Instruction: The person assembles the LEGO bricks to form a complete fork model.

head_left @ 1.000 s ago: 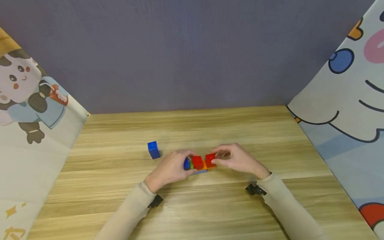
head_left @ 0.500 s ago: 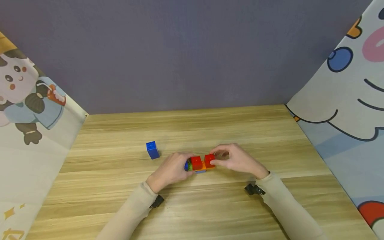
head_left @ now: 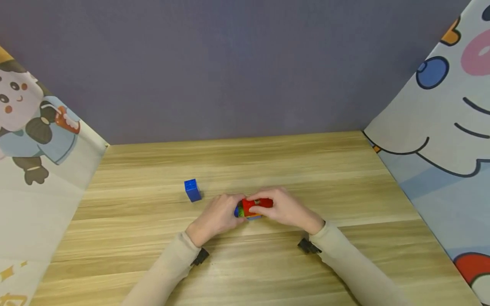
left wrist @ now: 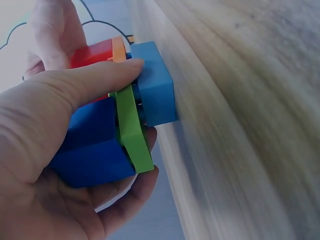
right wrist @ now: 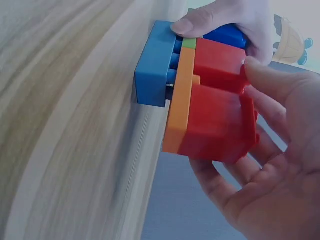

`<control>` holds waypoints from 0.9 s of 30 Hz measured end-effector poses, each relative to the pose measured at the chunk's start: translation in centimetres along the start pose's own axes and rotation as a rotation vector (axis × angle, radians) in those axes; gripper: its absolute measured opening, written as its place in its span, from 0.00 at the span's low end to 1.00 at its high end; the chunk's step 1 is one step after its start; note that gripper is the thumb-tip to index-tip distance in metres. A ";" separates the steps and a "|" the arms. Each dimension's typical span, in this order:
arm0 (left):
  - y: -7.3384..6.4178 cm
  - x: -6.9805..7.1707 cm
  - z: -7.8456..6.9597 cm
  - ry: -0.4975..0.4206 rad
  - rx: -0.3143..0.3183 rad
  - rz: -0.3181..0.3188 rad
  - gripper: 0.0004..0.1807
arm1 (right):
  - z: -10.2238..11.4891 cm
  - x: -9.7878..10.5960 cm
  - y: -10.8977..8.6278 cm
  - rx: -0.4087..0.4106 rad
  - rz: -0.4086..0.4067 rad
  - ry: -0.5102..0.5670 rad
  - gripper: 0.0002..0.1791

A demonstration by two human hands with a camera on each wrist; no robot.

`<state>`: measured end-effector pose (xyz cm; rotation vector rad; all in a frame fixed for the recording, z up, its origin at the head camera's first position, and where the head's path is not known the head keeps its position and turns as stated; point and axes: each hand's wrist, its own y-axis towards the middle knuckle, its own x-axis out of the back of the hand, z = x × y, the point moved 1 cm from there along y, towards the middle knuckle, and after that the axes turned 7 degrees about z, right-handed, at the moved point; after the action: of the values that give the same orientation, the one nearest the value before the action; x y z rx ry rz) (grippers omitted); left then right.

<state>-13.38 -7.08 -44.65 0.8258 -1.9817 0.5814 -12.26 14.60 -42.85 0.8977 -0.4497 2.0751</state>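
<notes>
Between the hands is a small stack of toy bricks. Its base is a light blue brick near the tabletop, its studs showing in a gap below a green plate and an orange plate. A dark blue brick sits on the green plate, and two red bricks, the nearer red brick and the farther red brick, stand towards the right. My left hand grips the stack's left end, thumb on the light blue side. My right hand pinches the farther red brick between thumb and fingers.
A separate dark blue brick stands upright on the wooden table, left of and beyond the left hand. A grey panel rises at the back, with cartoon-printed panels at both sides.
My right hand has moved left, from the right-hand red brick to the other red brick in the middle. The left hand keeps its grip on the stack.
</notes>
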 end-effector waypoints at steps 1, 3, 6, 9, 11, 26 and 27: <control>0.1 0.0 0.0 0.010 -0.002 -0.002 0.24 | 0.0 0.0 0.0 -0.001 -0.002 0.001 0.16; 0.2 0.0 -0.1 0.030 -0.002 -0.004 0.25 | 0.0 -0.1 0.0 0.000 -0.015 -0.008 0.16; 0.3 -0.1 -0.1 0.035 0.003 -0.005 0.25 | 0.0 -0.3 0.0 0.020 -0.037 -0.016 0.16; 0.3 -0.1 0.0 0.016 0.011 0.001 0.25 | 0.1 -0.6 0.0 0.037 -0.061 -0.031 0.15; 0.3 -0.1 0.1 -0.006 0.016 0.010 0.26 | 0.2 -0.7 0.1 0.042 -0.072 -0.033 0.15; 0.5 0.0 -0.4 0.038 0.043 0.038 0.26 | 0.0 -1.2 0.0 0.060 -0.127 -0.076 0.12; 0.5 -0.1 -0.4 0.042 0.044 0.038 0.26 | 0.0 -1.3 0.0 0.065 -0.130 -0.084 0.12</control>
<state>-13.51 -6.43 -44.53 0.7973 -1.9563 0.6613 -11.69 13.94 -43.77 1.0281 -0.3594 1.9486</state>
